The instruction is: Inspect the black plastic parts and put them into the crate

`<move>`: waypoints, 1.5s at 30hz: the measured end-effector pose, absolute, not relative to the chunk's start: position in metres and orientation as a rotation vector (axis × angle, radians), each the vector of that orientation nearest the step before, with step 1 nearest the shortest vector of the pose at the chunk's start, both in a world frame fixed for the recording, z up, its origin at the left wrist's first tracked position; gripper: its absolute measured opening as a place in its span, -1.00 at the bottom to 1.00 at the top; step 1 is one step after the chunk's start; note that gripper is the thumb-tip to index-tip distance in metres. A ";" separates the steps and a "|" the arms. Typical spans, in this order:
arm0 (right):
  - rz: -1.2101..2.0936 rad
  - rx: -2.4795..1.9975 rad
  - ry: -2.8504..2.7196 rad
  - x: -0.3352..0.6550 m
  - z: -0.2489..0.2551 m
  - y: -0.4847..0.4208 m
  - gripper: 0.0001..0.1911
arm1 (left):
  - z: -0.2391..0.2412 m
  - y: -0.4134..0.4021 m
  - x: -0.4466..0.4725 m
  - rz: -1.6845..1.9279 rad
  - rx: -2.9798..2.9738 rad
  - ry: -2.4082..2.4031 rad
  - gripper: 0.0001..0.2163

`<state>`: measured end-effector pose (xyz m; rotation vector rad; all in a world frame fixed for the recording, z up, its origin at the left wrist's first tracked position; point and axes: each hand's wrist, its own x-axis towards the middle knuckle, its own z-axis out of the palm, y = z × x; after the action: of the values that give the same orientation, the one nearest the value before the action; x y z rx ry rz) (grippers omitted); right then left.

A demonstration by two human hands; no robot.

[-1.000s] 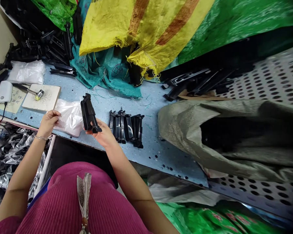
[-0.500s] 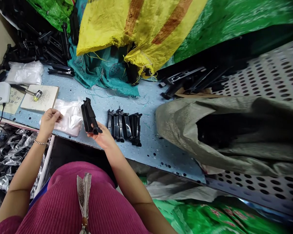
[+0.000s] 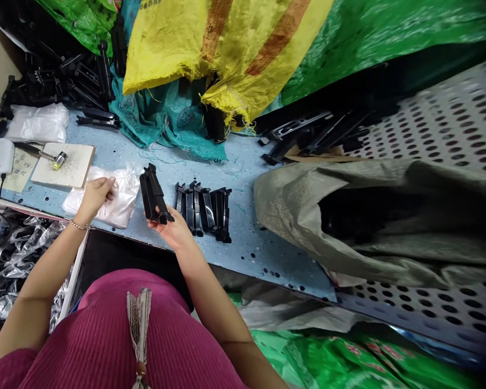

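Hands (image 3: 97,195) apart, right (image 3: 170,229) gripping black plastic (image 3: 154,193)

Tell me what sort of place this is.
Likely a small workshop or factory: black parts lined up on a blue worktop, thin plastic bags, and a big yellow woven sack.

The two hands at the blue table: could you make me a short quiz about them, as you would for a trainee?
1. What does the right hand hold? A: a yellow sack; B: black parts; C: a sheet of paper.
2. True or false: the wrist of the left hand bears a bracelet.
3. Name the material beneath the left hand.

Key: 1: B. 2: true. 3: thin clear plastic.
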<state>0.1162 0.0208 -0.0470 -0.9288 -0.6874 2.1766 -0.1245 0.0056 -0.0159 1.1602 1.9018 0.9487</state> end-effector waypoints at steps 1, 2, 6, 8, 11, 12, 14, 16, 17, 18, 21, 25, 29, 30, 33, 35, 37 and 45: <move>2.174 -0.926 -0.683 0.117 -0.048 0.021 -0.65 | -0.015 0.004 -0.123 0.971 1.069 1.767 -0.56; 2.171 -0.925 -0.679 0.118 -0.049 0.021 -0.65 | -0.014 0.000 -0.120 0.976 1.034 1.687 -0.51; 2.173 -0.927 -0.674 0.119 -0.051 0.023 -0.65 | -0.012 -0.019 -0.096 0.916 1.440 1.986 -0.57; 2.171 -0.928 -0.670 0.119 -0.050 0.023 -0.65 | -0.016 -0.024 -0.087 0.773 1.706 2.156 -0.66; 2.172 -0.920 -0.686 0.119 -0.049 0.023 -0.67 | -0.024 -0.021 -0.091 0.701 1.752 2.123 -0.88; 2.172 -0.915 -0.700 0.120 -0.048 0.023 -0.69 | -0.026 -0.019 -0.096 0.751 1.667 2.083 -0.90; 2.170 -0.906 -0.722 0.122 -0.048 0.022 -0.71 | -0.028 -0.015 -0.111 0.889 1.422 2.000 -0.83; 2.170 -0.903 -0.722 0.123 -0.048 0.022 -0.72 | -0.026 -0.013 -0.125 0.969 1.174 1.881 -0.74; 2.172 -0.901 -0.715 0.122 -0.047 0.023 -0.71 | -0.025 -0.013 -0.130 0.981 1.069 1.810 -0.73; 2.176 -0.893 -0.706 0.121 -0.046 0.024 -0.70 | -0.023 -0.013 -0.133 0.986 0.985 1.740 -0.71; 2.202 -0.823 -0.689 0.110 -0.038 0.028 -0.68 | -0.021 -0.014 -0.135 1.054 0.842 1.653 -0.65; 2.263 -0.650 -0.696 0.080 -0.027 0.037 -0.68 | -0.022 -0.012 -0.129 1.107 0.911 1.718 -0.66; 2.286 -0.624 -0.682 0.048 -0.037 0.045 -0.69 | -0.016 -0.016 -0.135 1.164 0.918 1.642 -0.73; 2.274 -0.664 -0.675 0.043 -0.042 0.046 -0.69 | -0.012 -0.019 -0.138 1.215 0.921 1.648 -0.74; 2.230 -0.775 -0.669 0.037 -0.056 0.047 -0.71 | 0.001 -0.033 -0.145 1.287 1.181 1.807 -0.88; 2.220 -0.794 -0.693 0.038 -0.059 0.046 -0.71 | 0.008 -0.041 -0.146 1.107 1.536 1.978 -0.91; 2.199 -0.805 -0.716 0.044 -0.056 0.044 -0.71 | 0.010 -0.044 -0.144 0.802 1.820 2.108 -0.74; 2.624 -0.686 -0.483 0.095 -0.051 0.009 -0.81 | -0.011 -0.032 -0.157 0.868 1.671 1.890 -0.44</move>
<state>0.0954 0.0087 -0.0511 -0.6863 -0.4830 2.6244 -0.1568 -0.0322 -0.0109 1.6708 1.8900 0.8682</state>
